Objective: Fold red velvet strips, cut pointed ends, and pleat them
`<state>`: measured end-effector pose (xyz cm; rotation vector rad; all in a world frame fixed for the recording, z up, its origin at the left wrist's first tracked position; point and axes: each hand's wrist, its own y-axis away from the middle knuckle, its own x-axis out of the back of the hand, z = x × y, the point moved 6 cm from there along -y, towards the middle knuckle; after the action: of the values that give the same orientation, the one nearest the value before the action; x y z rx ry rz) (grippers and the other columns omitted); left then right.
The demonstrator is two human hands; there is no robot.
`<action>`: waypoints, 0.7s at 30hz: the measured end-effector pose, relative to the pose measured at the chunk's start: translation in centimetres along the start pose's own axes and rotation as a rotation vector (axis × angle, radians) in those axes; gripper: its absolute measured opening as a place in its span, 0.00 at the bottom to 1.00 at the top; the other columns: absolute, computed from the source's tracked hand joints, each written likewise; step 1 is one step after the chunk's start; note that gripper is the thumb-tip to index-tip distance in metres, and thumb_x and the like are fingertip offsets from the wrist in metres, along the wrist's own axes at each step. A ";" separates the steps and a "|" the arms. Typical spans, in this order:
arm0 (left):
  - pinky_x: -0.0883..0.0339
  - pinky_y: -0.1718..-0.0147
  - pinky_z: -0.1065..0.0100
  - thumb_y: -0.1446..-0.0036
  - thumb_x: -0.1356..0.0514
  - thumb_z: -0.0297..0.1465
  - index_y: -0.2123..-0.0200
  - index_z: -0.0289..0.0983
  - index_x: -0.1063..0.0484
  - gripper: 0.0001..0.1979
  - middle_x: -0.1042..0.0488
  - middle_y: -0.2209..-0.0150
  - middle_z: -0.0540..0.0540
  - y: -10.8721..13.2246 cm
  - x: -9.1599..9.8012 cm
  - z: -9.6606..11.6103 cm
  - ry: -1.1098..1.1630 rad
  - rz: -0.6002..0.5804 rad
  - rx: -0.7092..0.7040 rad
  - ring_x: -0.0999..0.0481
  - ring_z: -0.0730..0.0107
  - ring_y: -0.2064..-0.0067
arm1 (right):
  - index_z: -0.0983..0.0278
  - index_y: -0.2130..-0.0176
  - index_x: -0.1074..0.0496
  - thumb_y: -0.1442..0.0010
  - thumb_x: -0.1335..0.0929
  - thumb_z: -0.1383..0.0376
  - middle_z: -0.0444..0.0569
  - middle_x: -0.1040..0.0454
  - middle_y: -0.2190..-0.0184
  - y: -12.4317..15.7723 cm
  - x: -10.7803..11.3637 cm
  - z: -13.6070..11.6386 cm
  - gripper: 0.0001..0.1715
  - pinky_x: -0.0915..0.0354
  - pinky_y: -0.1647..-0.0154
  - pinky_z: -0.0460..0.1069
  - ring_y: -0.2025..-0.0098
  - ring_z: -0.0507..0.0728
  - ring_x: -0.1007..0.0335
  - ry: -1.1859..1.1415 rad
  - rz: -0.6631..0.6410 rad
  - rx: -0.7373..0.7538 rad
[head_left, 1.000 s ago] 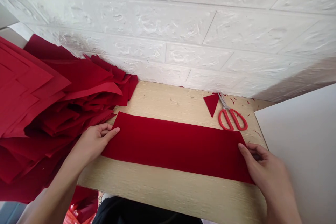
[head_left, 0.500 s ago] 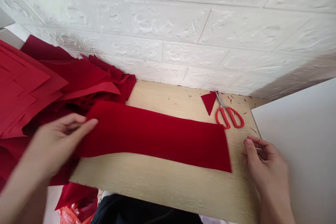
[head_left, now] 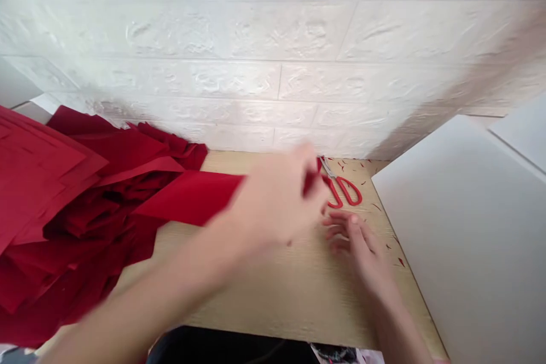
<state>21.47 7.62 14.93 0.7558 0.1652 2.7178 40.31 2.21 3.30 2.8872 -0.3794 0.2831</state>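
My left hand (head_left: 284, 199), smeared by motion, reaches across a flat piece of dark red fabric (head_left: 200, 196) and covers its right part. Some red shows between its fingers, but I cannot tell whether they hold it. Close by on the right is my right hand (head_left: 358, 244), fingers apart and loosely curved, with nothing visible in it. Just beyond its fingertips lie scissors (head_left: 341, 185) with red handles, blades towards the wall. My left hand partly hides them and a small red scrap (head_left: 319, 165) beside the blades.
Heaped red fabric (head_left: 106, 205) and a stack of lighter red pieces (head_left: 38, 176) fill the left side of the wooden table (head_left: 264, 301). A white panel (head_left: 460, 227) borders the right. Behind stands a white brick-patterned wall (head_left: 239, 79). Tiny red clippings lie near the scissors.
My left hand has left the strip's left end and swung right across it. The strip now lies further left, against the heap. My right hand has moved closer to the scissors. The view has shifted.
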 end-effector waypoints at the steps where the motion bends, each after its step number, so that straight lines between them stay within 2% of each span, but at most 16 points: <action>1: 0.25 0.57 0.51 0.36 0.41 0.36 0.53 0.37 0.26 0.12 0.21 0.60 0.39 -0.3 -2.9 0.2 -0.100 -0.101 -0.062 0.20 0.53 0.58 | 0.60 0.54 0.28 0.39 0.45 0.31 0.56 0.20 0.59 0.1 -1.0 -0.3 0.41 0.29 0.69 0.52 0.63 0.61 0.23 -0.080 -0.115 -0.043; 3: 0.27 0.58 0.47 0.37 0.42 0.34 0.49 0.36 0.28 0.15 0.20 0.59 0.32 0.4 -8.9 -0.3 -0.285 -0.305 -0.145 0.19 0.44 0.58 | 0.58 0.51 0.29 0.38 0.52 0.31 0.56 0.19 0.57 0.3 -2.0 -0.7 0.46 0.27 0.60 0.55 0.56 0.63 0.21 -0.187 -0.247 -0.147; 5: 0.27 0.61 0.45 0.37 0.44 0.35 0.45 0.34 0.32 0.20 0.20 0.57 0.27 1.7 -13.5 -1.6 -0.321 -0.444 -0.131 0.19 0.39 0.58 | 0.59 0.49 0.30 0.38 0.52 0.31 0.57 0.18 0.57 0.3 -1.6 -0.6 0.47 0.27 0.52 0.57 0.54 0.64 0.21 -0.229 -0.274 -0.232; 7: 0.28 0.61 0.46 0.36 0.45 0.38 0.43 0.34 0.35 0.22 0.21 0.56 0.26 2.7 -15.8 -2.5 -0.279 -0.507 -0.121 0.18 0.38 0.57 | 0.59 0.48 0.30 0.39 0.45 0.31 0.56 0.19 0.56 0.2 -0.4 -0.1 0.43 0.29 0.47 0.59 0.55 0.64 0.21 -0.213 -0.270 -0.265; 9: 0.28 0.60 0.45 0.36 0.44 0.42 0.42 0.34 0.36 0.25 0.21 0.55 0.26 3.0 -15.7 -3.2 -0.217 -0.526 -0.123 0.19 0.38 0.56 | 0.57 0.47 0.30 0.41 0.39 0.32 0.56 0.20 0.51 0.1 1.3 0.7 0.40 0.30 0.44 0.60 0.51 0.64 0.22 -0.175 -0.218 -0.255; 11: 0.28 0.60 0.49 0.39 0.40 0.46 0.42 0.35 0.36 0.28 0.21 0.55 0.31 3.0 -13.9 -4.1 -0.070 -0.547 -0.106 0.19 0.43 0.56 | 0.56 0.46 0.31 0.42 0.38 0.31 0.57 0.23 0.45 0.0 2.8 1.4 0.41 0.30 0.42 0.61 0.46 0.65 0.24 -0.148 -0.137 -0.225; 13: 0.27 0.62 0.58 0.40 0.39 0.47 0.42 0.39 0.36 0.28 0.20 0.58 0.39 3.1 -10.9 -5.5 0.169 -0.561 -0.054 0.19 0.55 0.59 | 0.56 0.46 0.31 0.45 0.35 0.31 0.58 0.28 0.39 0.3 3.8 2.0 0.42 0.28 0.44 0.61 0.44 0.66 0.25 -0.115 -0.076 -0.216; 15: 0.27 0.64 0.64 0.36 0.43 0.46 0.47 0.41 0.32 0.20 0.21 0.57 0.43 3.3 -7.0 -7.7 0.273 -0.479 0.002 0.20 0.63 0.61 | 0.55 0.47 0.31 0.50 0.28 0.34 0.57 0.31 0.36 0.5 4.4 2.3 0.42 0.26 0.47 0.60 0.42 0.67 0.26 -0.057 -0.026 -0.221; 16: 0.27 0.61 0.63 0.34 0.46 0.46 0.50 0.42 0.30 0.18 0.21 0.57 0.43 3.4 -4.7 -9.2 0.197 -0.404 0.008 0.21 0.63 0.59 | 0.55 0.47 0.31 0.53 0.25 0.37 0.57 0.32 0.36 0.6 4.6 2.3 0.41 0.25 0.48 0.58 0.41 0.67 0.27 -0.024 -0.001 -0.219; 17: 0.27 0.57 0.61 0.33 0.48 0.46 0.52 0.42 0.28 0.18 0.21 0.55 0.43 3.5 -2.0 -10.9 0.035 -0.260 0.021 0.21 0.60 0.56 | 0.56 0.48 0.31 0.54 0.23 0.40 0.56 0.31 0.37 0.6 4.8 2.1 0.41 0.25 0.48 0.57 0.40 0.67 0.28 0.009 0.023 -0.207; 19: 0.31 0.48 0.51 0.34 0.50 0.45 0.52 0.40 0.28 0.19 0.23 0.50 0.38 4.1 4.0 -13.7 -0.394 0.119 0.022 0.24 0.49 0.49 | 0.57 0.50 0.30 0.55 0.22 0.44 0.56 0.28 0.41 0.3 4.8 1.6 0.38 0.25 0.48 0.56 0.40 0.66 0.29 0.066 0.066 -0.151; 20: 0.36 0.44 0.45 0.35 0.51 0.44 0.52 0.38 0.28 0.20 0.24 0.49 0.34 4.6 6.3 -14.8 -0.589 0.250 0.021 0.27 0.42 0.45 | 0.57 0.51 0.30 0.54 0.22 0.45 0.56 0.26 0.44 0.1 4.8 1.3 0.36 0.24 0.49 0.56 0.41 0.66 0.28 0.092 0.082 -0.113; 21: 0.38 0.43 0.42 0.35 0.52 0.44 0.51 0.37 0.29 0.21 0.26 0.47 0.32 5.0 8.1 -15.9 -0.727 0.306 0.042 0.30 0.37 0.42 | 0.58 0.52 0.29 0.53 0.23 0.45 0.55 0.25 0.46 -0.1 4.7 0.9 0.34 0.24 0.49 0.56 0.42 0.66 0.27 0.120 0.101 -0.070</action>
<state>5.32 5.10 6.23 1.8383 -0.0691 2.5010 44.91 1.01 3.47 2.7708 -0.5043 0.4488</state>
